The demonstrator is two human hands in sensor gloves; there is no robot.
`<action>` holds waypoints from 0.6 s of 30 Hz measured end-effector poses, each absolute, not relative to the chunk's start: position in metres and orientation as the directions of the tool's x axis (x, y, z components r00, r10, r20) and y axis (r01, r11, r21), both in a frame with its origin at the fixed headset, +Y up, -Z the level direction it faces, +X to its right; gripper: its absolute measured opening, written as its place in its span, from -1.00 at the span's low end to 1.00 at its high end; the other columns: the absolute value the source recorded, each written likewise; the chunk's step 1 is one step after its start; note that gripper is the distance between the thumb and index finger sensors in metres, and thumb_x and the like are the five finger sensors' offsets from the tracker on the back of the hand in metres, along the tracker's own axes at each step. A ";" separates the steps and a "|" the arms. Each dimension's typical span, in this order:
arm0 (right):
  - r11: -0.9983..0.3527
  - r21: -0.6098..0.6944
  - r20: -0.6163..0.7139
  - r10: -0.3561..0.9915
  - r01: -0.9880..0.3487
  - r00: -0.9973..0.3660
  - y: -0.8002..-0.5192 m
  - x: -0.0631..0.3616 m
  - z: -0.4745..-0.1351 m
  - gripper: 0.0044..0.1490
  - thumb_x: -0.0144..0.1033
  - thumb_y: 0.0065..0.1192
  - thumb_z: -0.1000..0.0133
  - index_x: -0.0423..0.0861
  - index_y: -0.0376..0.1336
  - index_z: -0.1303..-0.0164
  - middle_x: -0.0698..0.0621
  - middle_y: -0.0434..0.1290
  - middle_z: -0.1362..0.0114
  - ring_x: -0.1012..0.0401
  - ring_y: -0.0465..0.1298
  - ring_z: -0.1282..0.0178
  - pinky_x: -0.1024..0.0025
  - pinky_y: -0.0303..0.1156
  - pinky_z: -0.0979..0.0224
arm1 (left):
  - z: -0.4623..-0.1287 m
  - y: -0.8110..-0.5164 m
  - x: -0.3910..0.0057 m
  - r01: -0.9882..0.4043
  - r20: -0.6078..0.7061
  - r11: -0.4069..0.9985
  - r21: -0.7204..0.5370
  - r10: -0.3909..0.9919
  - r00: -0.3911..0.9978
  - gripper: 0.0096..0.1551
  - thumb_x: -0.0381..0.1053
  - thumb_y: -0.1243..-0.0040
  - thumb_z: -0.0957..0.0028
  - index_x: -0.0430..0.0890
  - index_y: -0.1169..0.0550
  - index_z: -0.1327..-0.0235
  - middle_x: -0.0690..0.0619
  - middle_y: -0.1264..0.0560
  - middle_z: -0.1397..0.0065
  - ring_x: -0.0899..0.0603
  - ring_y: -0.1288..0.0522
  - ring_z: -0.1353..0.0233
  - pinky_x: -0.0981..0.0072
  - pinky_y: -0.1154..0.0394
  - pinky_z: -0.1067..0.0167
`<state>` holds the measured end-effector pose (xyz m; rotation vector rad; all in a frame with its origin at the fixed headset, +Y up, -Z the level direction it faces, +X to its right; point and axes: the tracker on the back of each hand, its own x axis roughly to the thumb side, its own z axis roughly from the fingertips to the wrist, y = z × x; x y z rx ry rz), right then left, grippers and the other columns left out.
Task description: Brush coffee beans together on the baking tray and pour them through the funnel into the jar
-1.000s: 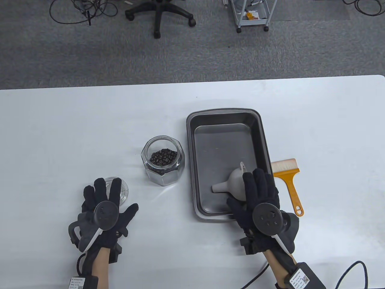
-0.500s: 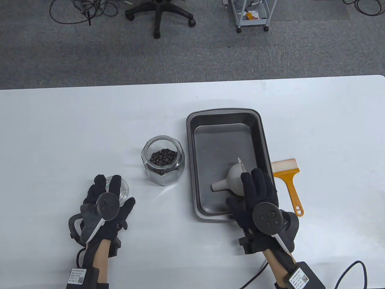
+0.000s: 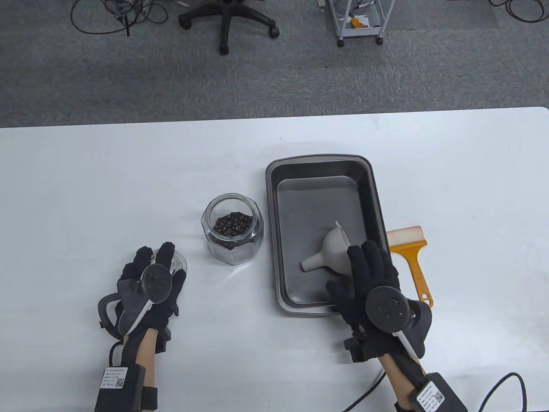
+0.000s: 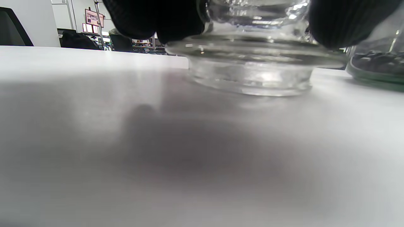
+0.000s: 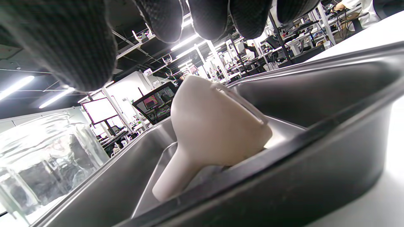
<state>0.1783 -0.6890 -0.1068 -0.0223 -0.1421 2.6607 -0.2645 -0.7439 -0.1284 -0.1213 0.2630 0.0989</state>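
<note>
- Against the picture of a second ago, the left hand (image 3: 148, 285) has slid up over the glass lid (image 3: 176, 262), and its spread fingers have closed in.
- In the left wrist view the fingers (image 4: 157, 17) curl down at both sides of the lid (image 4: 252, 63), pinching it; the lid's base touches the white table (image 3: 107, 180).
- The right hand (image 3: 371, 287) has edged slightly to the right at the near right corner of the baking tray (image 3: 272, 171). The funnel (image 3: 330, 253) has tipped a little, with its rim tab pointing further up-view.
- The right hand's fingers are straight or only lightly bent above the funnel's wide rim. In the right wrist view the fingertips (image 5: 164, 19) hang over the funnel (image 5: 214, 126) without clasping it; whether they touch it I cannot tell.
- The funnel lies on its side inside the tray (image 5: 315, 94), spout toward the glass jar (image 3: 232, 227).
- Count: one jar, open and standing just left of the tray, with the coffee beans (image 3: 231, 223) piled in its bottom; one lid; one funnel; one tray, no beans visible on its floor; one orange-handled brush (image 3: 411, 253) flat on the table just right of the tray; two gloved hands.
</note>
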 end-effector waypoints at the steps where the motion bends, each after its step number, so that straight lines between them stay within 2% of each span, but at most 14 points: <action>1: -0.882 -0.104 0.007 0.462 -0.460 -0.887 -0.689 0.179 -0.107 0.06 0.33 0.39 0.07 0.12 0.03 -0.55 -0.10 0.08 -0.73 -0.16 0.16 -0.67 -0.21 0.13 -0.60 | -0.129 -0.743 -0.264 -0.123 -0.270 0.987 -0.100 0.092 0.958 -0.13 0.49 -0.19 0.04 0.47 -0.10 -0.53 -0.01 -0.17 -0.71 -0.21 -0.34 -0.47 -0.10 -0.29 -0.52; 10: -0.873 -0.101 -0.013 0.480 -0.476 -0.877 -0.689 0.184 -0.109 0.06 0.32 0.39 0.07 0.12 0.03 -0.55 -0.10 0.09 -0.73 -0.16 0.16 -0.67 -0.21 0.12 -0.60 | -0.128 -0.737 -0.259 -0.117 -0.259 0.989 -0.086 0.091 0.961 -0.09 0.47 -0.26 0.09 0.40 -0.16 -0.52 -0.09 -0.23 -0.67 -0.25 -0.39 -0.39 -0.14 -0.35 -0.47; 18: -0.867 -0.103 -0.012 0.491 -0.487 -0.871 -0.688 0.186 -0.109 0.05 0.33 0.39 0.07 0.12 0.03 -0.55 -0.10 0.09 -0.73 -0.16 0.17 -0.67 -0.21 0.13 -0.60 | -0.119 -0.698 -0.252 -0.160 -0.242 0.987 0.006 0.156 0.958 -0.09 0.47 -0.27 0.10 0.40 -0.16 -0.52 -0.08 -0.22 -0.66 -0.24 -0.38 -0.38 -0.14 -0.35 -0.45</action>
